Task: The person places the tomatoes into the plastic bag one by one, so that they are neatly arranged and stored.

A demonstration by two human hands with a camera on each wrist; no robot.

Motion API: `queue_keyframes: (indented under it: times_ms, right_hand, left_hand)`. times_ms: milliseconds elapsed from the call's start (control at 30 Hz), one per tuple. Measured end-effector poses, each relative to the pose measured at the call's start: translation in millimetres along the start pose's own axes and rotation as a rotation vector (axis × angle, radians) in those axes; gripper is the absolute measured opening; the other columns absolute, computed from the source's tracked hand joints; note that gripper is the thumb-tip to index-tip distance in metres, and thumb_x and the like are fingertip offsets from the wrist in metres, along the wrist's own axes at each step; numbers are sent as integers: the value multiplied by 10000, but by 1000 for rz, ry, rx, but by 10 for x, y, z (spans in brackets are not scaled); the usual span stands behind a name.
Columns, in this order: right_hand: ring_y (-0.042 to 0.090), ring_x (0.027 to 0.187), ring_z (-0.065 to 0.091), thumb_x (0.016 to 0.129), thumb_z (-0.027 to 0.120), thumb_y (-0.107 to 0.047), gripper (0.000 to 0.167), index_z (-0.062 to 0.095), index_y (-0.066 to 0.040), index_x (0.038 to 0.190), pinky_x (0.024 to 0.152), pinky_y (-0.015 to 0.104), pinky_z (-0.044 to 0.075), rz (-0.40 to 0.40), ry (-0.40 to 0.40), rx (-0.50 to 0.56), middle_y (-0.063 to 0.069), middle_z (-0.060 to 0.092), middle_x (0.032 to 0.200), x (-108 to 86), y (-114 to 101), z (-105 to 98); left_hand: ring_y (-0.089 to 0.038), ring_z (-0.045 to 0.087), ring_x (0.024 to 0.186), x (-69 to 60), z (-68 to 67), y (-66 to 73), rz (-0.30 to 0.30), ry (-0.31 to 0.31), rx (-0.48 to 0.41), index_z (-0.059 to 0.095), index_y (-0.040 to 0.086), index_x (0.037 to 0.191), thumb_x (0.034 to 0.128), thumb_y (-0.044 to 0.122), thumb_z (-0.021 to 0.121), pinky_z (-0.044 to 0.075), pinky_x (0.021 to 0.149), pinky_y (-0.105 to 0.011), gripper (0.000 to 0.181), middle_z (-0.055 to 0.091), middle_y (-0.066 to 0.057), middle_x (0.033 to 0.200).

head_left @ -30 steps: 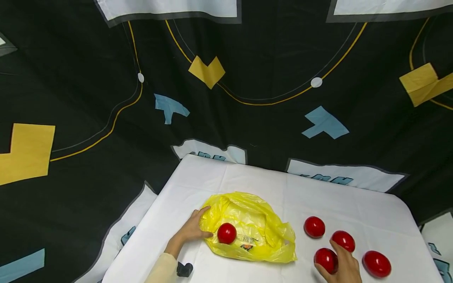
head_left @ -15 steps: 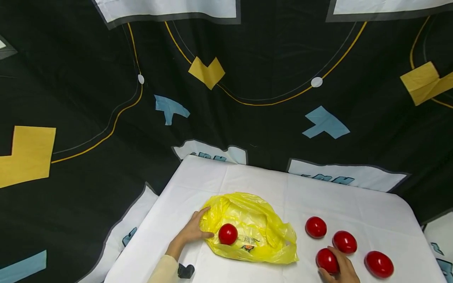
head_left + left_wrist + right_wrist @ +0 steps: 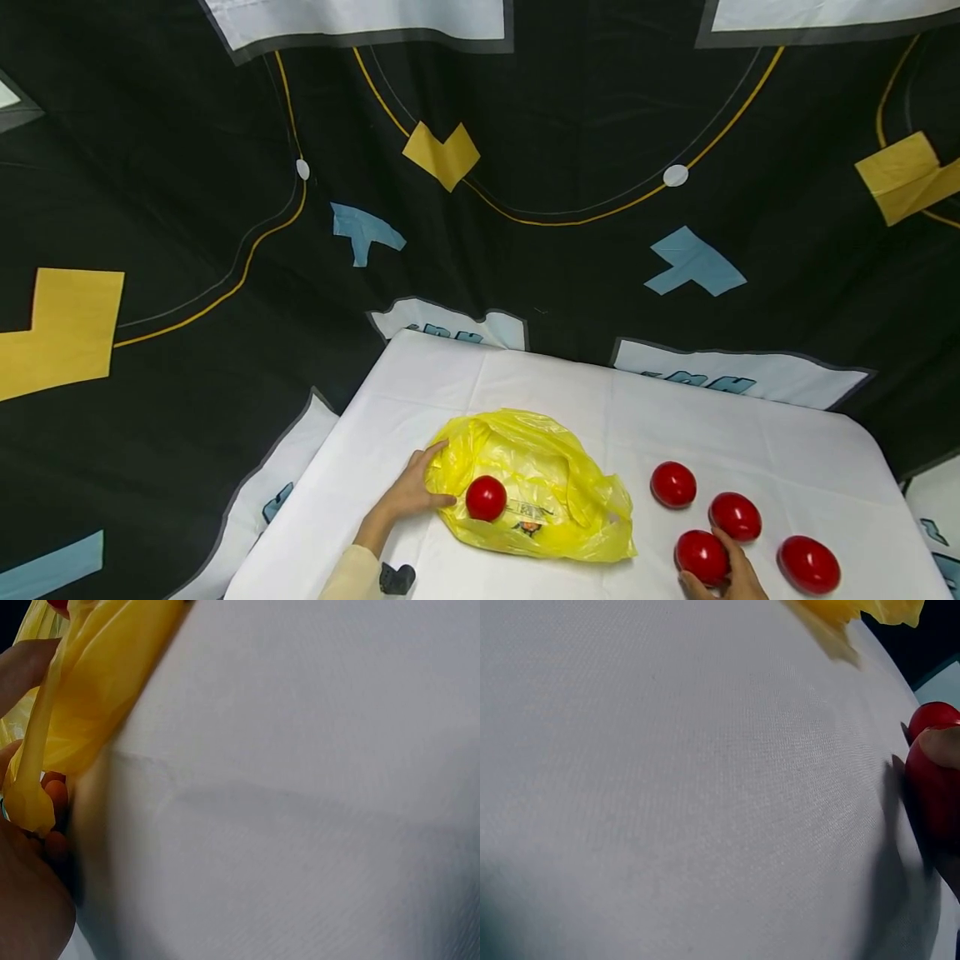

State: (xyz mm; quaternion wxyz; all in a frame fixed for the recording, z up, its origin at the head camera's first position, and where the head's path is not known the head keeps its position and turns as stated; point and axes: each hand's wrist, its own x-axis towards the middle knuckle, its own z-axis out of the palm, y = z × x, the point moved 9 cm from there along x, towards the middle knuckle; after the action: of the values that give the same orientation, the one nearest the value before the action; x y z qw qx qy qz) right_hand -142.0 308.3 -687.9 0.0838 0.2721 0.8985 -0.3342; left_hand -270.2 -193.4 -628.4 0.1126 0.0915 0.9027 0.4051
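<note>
A yellow plastic bag [image 3: 525, 533] lies spread with its mouth open on the white table. My left hand [image 3: 408, 492] holds the bag's left edge between thumb and fingers. In the left wrist view the yellow film [image 3: 97, 697] passes between them, with fingertips [image 3: 56, 793] showing beyond it. One shiny red ball [image 3: 486, 498] rests in the bag near that hand. At the right, my right hand [image 3: 738, 577] grips another red ball [image 3: 701, 557], thumb and fingers round its sides. In the right wrist view the thumb [image 3: 941, 746] lies on the gripped ball [image 3: 930, 795].
Three more red balls lie near the right hand: one behind [image 3: 672, 484], one close at its fingers [image 3: 735, 516] and one to the right [image 3: 808, 565]. A small black object [image 3: 397, 578] sits beside the left sleeve [image 3: 352, 573]. A dark patterned cloth [image 3: 525, 292] hangs behind the table.
The right hand has shifted slightly down and right, its fingers now lower at the side of the ball. The left hand and bag keep their places; the view drifts a little.
</note>
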Motion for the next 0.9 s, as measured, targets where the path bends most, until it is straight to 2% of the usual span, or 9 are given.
queue_keyframes:
  times_ms: [167, 300, 433, 667, 767, 900]
  right_hand:
    - [480, 1029, 471, 569, 889, -429, 1215, 178, -63, 1484, 869, 616, 433, 27, 30, 37, 329, 416, 1241, 11, 25, -8]
    - [500, 1091, 442, 576, 878, -461, 1202, 187, -77, 1482, 887, 622, 406, 41, 48, 51, 332, 417, 1266, -72, -59, -79]
    - [514, 1137, 403, 626, 870, -407, 1124, 205, -76, 1469, 887, 622, 398, 42, 39, 125, 324, 396, 1296, -232, -278, -209]
    - [539, 1173, 389, 695, 847, -217, 973, 246, -28, 1437, 894, 600, 391, -44, 68, 283, 323, 365, 1365, -508, -733, -445]
    - [538, 1181, 387, 704, 843, -222, 958, 256, -33, 1437, 905, 593, 390, -72, 61, 304, 322, 367, 1364, -565, -841, -473]
    - [533, 1181, 394, 700, 842, -314, 972, 267, -45, 1437, 902, 584, 398, -104, 35, 283, 313, 385, 1343, -606, -966, -491]
  left_hand:
    - [-306, 448, 1160, -2, 1, -5, -19, -1, 0, 322, 201, 1468, 656, 340, 830, 362, 1006, -569, 968, 409, -82, 1203]
    - [-313, 446, 1169, -7, -1, -4, -22, 6, -14, 326, 191, 1468, 645, 327, 836, 350, 1014, -571, 978, 410, -90, 1209]
    - [-314, 447, 1169, -8, 0, -11, -18, 12, -23, 330, 183, 1467, 641, 318, 840, 346, 1018, -568, 980, 413, -97, 1210]
    - [-307, 442, 1169, -6, 6, -27, -8, 6, -9, 316, 188, 1472, 641, 327, 830, 348, 1018, -563, 987, 406, -100, 1220]
    - [-314, 441, 1170, -8, 5, -30, -3, 5, -11, 309, 191, 1474, 638, 327, 830, 349, 1013, -570, 994, 404, -109, 1223]
    - [-321, 436, 1178, -8, 4, -33, -8, 4, -17, 302, 199, 1476, 638, 327, 829, 343, 1015, -578, 999, 400, -110, 1233]
